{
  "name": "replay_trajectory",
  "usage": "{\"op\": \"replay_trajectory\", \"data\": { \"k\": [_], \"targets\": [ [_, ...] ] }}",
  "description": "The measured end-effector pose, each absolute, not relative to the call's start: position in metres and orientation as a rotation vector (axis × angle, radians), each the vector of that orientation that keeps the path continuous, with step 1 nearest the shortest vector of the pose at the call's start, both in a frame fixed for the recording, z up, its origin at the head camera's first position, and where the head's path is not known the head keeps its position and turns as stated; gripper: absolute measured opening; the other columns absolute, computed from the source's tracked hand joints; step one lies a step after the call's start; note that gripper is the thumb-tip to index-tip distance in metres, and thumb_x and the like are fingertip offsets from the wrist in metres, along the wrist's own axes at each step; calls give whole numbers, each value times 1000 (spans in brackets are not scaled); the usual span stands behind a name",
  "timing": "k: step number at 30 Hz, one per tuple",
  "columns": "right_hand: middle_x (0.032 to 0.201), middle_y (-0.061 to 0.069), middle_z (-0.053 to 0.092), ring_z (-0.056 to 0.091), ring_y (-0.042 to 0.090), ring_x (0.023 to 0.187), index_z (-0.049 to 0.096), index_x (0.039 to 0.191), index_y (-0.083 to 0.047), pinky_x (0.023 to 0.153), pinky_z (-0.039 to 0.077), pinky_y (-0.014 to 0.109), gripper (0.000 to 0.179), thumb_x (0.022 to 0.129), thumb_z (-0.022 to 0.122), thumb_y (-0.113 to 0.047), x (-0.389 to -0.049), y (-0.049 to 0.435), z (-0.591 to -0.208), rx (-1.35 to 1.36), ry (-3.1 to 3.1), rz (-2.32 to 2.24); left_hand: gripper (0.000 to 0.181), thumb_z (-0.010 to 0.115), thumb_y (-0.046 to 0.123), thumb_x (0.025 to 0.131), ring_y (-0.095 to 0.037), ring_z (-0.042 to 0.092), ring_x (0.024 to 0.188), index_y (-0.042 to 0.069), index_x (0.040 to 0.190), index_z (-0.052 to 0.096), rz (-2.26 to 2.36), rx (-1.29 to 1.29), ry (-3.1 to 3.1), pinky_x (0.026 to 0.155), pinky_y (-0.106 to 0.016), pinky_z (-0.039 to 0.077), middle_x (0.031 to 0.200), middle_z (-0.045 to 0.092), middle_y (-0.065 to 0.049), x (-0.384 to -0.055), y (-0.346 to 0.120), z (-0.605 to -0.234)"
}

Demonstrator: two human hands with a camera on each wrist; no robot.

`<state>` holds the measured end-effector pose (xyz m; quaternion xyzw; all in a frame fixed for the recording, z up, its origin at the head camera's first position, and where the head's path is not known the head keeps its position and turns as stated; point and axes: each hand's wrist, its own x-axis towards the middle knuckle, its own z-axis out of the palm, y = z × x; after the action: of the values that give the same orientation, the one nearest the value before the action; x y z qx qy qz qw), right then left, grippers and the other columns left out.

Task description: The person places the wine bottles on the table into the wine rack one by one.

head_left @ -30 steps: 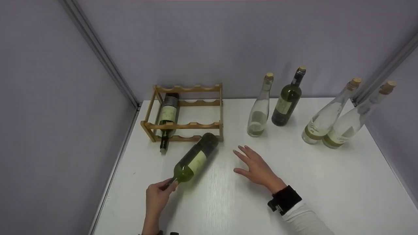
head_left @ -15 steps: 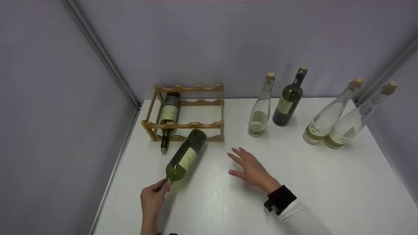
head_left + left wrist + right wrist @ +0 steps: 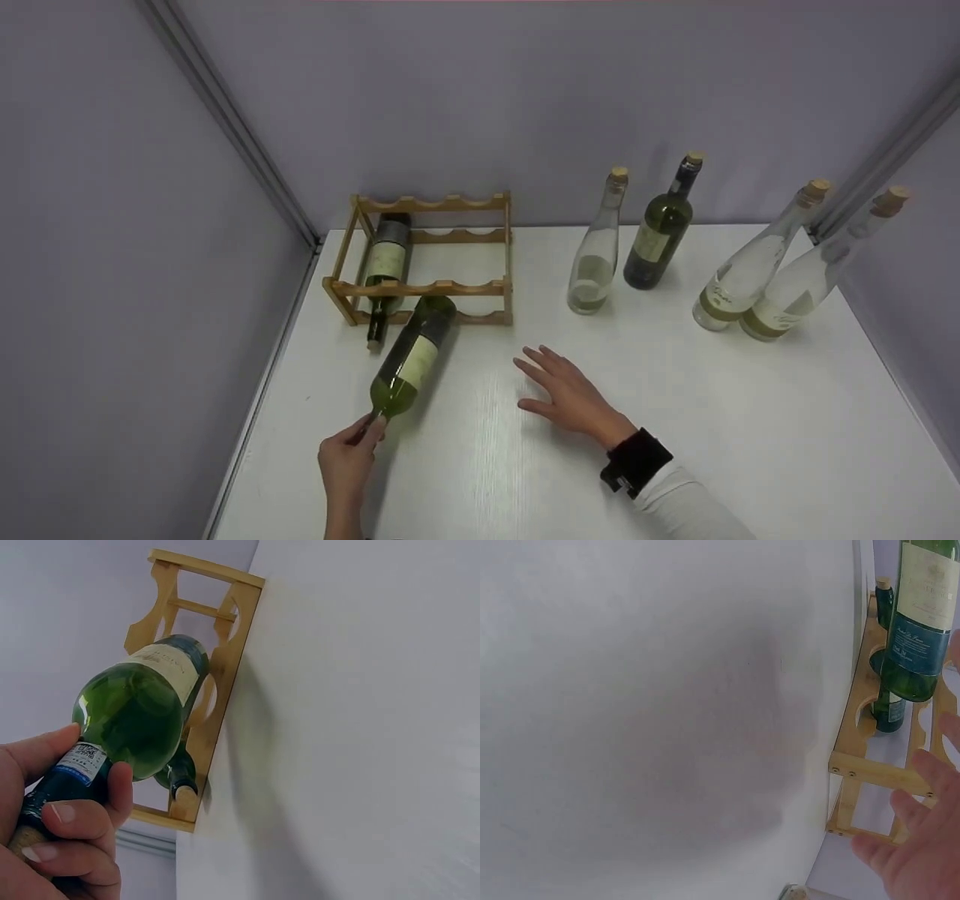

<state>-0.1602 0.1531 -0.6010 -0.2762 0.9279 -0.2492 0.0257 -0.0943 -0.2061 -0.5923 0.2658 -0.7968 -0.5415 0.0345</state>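
My left hand [image 3: 349,457] grips a green wine bottle [image 3: 409,364] by its neck, fingers curled round it in the left wrist view. The bottle slants away from me, its base near the front rail of the wooden wine rack [image 3: 442,288]. A second green bottle [image 3: 386,260] lies in the rack's left slot, its corked neck poking out in front. My right hand [image 3: 570,397] hovers over the white table with fingers spread, holding nothing. From the right wrist view, the held bottle [image 3: 922,622] appears above the fingers, in front of the rack.
Right of the rack stand a clear corked bottle [image 3: 592,262] and a dark green corked bottle [image 3: 658,236]. Two more clear bottles, one [image 3: 739,277] overlapping the other [image 3: 795,292], stand near the right edge. Grey walls [image 3: 525,112] enclose the white table [image 3: 480,450].
My left hand has moved left with the held bottle, whose base has swung left and up to the rack's front. My right hand has drifted left and slightly closer to me.
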Motion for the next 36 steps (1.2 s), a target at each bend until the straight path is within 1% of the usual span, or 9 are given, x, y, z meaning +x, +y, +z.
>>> {"op": "replay_trajectory", "data": {
  "k": [3,6,11,18,22,29,36],
  "targets": [
    [159,3,28,19,28,146,36,154,-22,114,22,49,71,95,53,-59,-160,152,-601,-858,2867,-766,38,75,26,87,-27,59,69,-1,113,72,-1665,804,-2417,51,-25,46,77,71,-7,-95,-205,-595],
    [159,4,28,19,28,146,35,154,-22,114,22,49,71,95,52,-59,-160,152,-601,-863,2863,-756,40,75,27,88,-30,62,72,-3,114,71,-1670,794,-2397,52,-25,46,77,71,-8,-96,-204,-597],
    [159,4,28,19,28,146,35,154,-21,114,22,49,72,95,53,-58,-159,151,-602,-855,2857,-767,39,74,27,89,-28,62,71,-3,114,71,-1636,785,-2392,52,-25,45,77,71,-8,-101,-199,-603],
    [156,8,33,24,31,144,39,152,-18,112,25,50,70,95,57,-55,-158,150,-602,-895,2881,-789,37,72,27,90,-29,64,68,-3,112,72,-1613,742,-2361,52,-25,46,77,71,-7,-111,-190,-614],
    [157,6,32,23,30,145,38,152,-21,113,24,49,70,95,55,-57,-158,149,-602,-874,2870,-789,38,73,27,90,-29,63,67,-4,112,72,-1626,730,-2338,51,-25,46,78,72,-9,-116,-184,-616],
    [157,7,32,24,31,145,38,152,-20,112,25,51,70,95,56,-56,-159,148,-604,-881,2858,-792,42,72,30,90,-26,67,76,-2,117,70,-1686,771,-2314,57,-25,49,86,73,-10,-129,-177,-621],
    [158,5,30,22,29,145,38,153,-21,112,24,49,71,94,56,-57,-160,148,-606,-841,2840,-796,44,70,30,92,-29,69,81,-5,119,67,-1754,727,-2285,58,-24,50,89,73,-14,-145,-167,-620]
  ]
}}
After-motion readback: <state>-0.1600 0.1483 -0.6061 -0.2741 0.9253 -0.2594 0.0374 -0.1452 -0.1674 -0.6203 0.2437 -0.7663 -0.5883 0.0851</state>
